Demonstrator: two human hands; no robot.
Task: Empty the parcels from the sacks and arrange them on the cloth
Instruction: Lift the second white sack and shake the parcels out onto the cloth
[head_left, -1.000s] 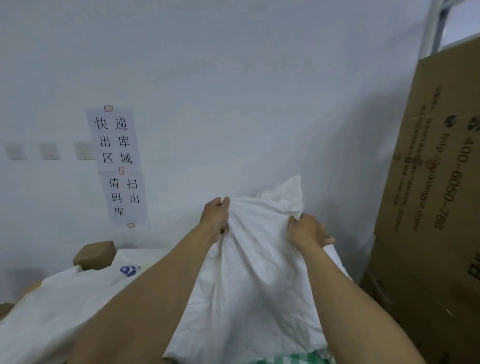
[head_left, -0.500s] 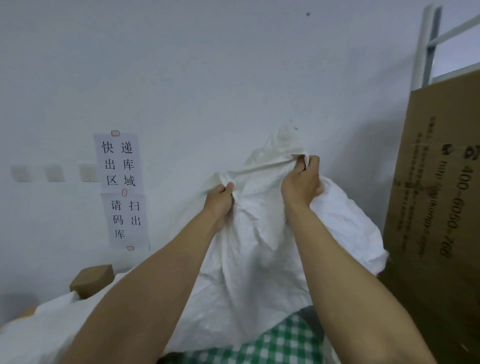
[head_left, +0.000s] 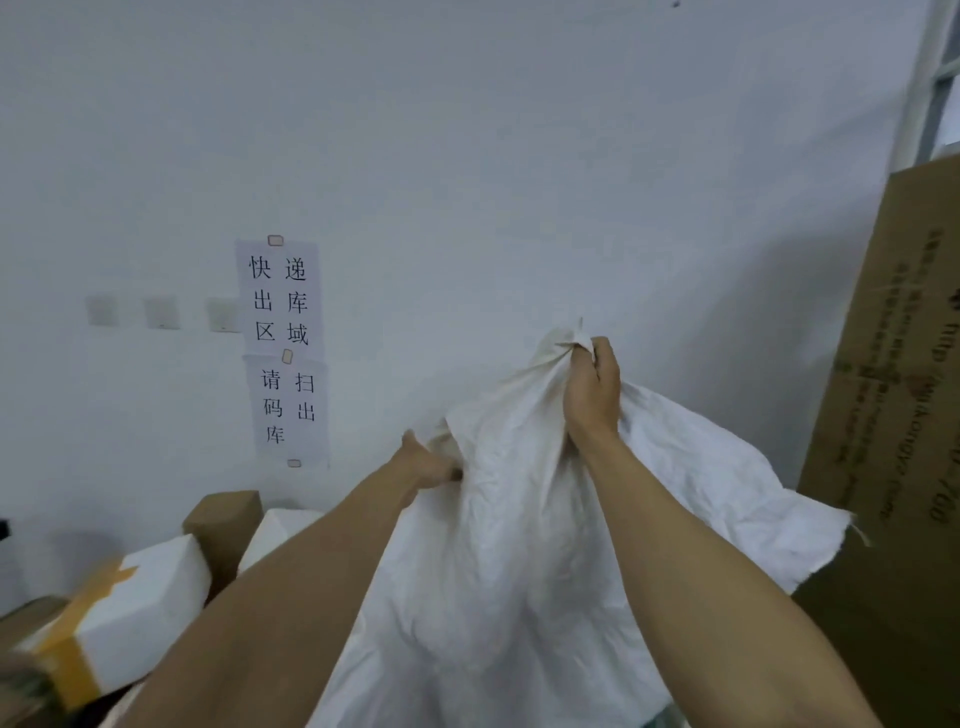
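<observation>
Since 0.5 s ago the right hand (head_left: 592, 395) has climbed above the left hand (head_left: 427, 464), pulling the sack (head_left: 519, 561) up into a peak. Its fingers (head_left: 605, 364) are curled tight round the twisted top, so the sack hangs raised before the wall (head_left: 519, 156). The left hand grips a fold lower down, thumb up and fingers buried in the fabric. At left sit 3 parcels: a taped parcel (head_left: 135, 597), a brown box (head_left: 223, 519) and a white parcel (head_left: 275, 530) — cardboard (head_left: 893, 389) stands at right.
</observation>
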